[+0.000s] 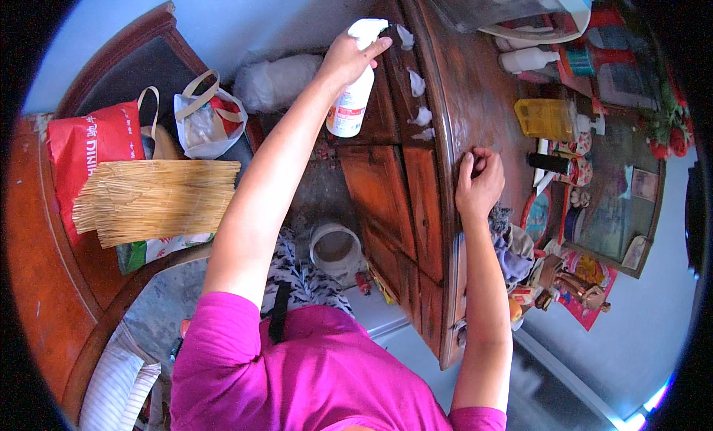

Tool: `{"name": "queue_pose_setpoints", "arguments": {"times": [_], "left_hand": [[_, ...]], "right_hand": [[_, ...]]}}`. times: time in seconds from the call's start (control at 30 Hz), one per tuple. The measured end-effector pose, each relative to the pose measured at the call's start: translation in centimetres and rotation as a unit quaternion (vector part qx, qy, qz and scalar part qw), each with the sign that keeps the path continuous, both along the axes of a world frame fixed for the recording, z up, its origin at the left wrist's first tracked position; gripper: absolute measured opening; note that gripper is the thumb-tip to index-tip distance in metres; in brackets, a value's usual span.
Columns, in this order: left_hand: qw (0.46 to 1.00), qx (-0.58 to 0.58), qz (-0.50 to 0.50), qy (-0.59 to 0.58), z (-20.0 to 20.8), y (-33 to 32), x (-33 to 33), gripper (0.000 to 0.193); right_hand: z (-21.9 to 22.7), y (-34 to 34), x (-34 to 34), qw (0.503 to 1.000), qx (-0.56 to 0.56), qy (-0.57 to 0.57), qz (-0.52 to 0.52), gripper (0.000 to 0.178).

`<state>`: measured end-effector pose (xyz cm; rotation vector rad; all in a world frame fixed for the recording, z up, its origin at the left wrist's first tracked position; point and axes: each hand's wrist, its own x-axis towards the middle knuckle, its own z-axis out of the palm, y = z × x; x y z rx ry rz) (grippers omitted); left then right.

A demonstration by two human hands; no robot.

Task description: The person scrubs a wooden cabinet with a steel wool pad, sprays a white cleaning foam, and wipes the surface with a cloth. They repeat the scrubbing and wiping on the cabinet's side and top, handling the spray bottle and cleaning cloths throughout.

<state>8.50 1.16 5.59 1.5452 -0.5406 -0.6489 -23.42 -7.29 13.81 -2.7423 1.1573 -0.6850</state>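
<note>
Head view shows a person in a magenta top leaning over a dark wooden cabinet [386, 186]. Left hand [350, 56] is closed around the neck of a white spray bottle [349, 104], forefinger stretched over the trigger head, nozzle aimed at the cabinet's upper front edge. Four dabs of white foam [417, 82] sit in a line along that edge, just beside the nozzle. Right hand [479, 182] is curled, fingers bent under, knuckles resting on the rim of the surface [475, 89]; whether it grips a cloth cannot be told, though a grey rag [512, 249] lies bunched just below the wrist. Clutter stands along the far side: a yellow container [546, 119], white bottles and a glass-fronted box. To the left, a straw broom head [152, 197] lies across a wooden chair with a red bag [89, 145] and a white tote [204, 119]. Judgement: the spraying step is in hand, cleaner applied but not spread. The next move appears to call for wiping the foam along the edge before it runs.
</note>
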Motion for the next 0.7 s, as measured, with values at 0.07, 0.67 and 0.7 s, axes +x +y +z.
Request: {"name": "queue_pose_setpoints", "arguments": {"times": [0.07,0.67,0.7], "left_hand": [[0.999,-0.011,0.020,-0.040,-0.6,-0.8,1.5,0.054],[0.996,0.028,-0.085,0.029,-3.9,3.7,-2.5,0.051],[0.996,0.028,-0.081,0.033,-4.0,3.7,-2.7,0.050]], "right_hand": [[-0.3,0.0,0.0,1.000,-0.011,0.003,0.004,0.021],[0.0,0.1,0.0,0.999,0.023,0.019,-0.017,0.021],[-0.1,0.0,-0.1,1.000,0.019,0.017,-0.014,0.021]]}}
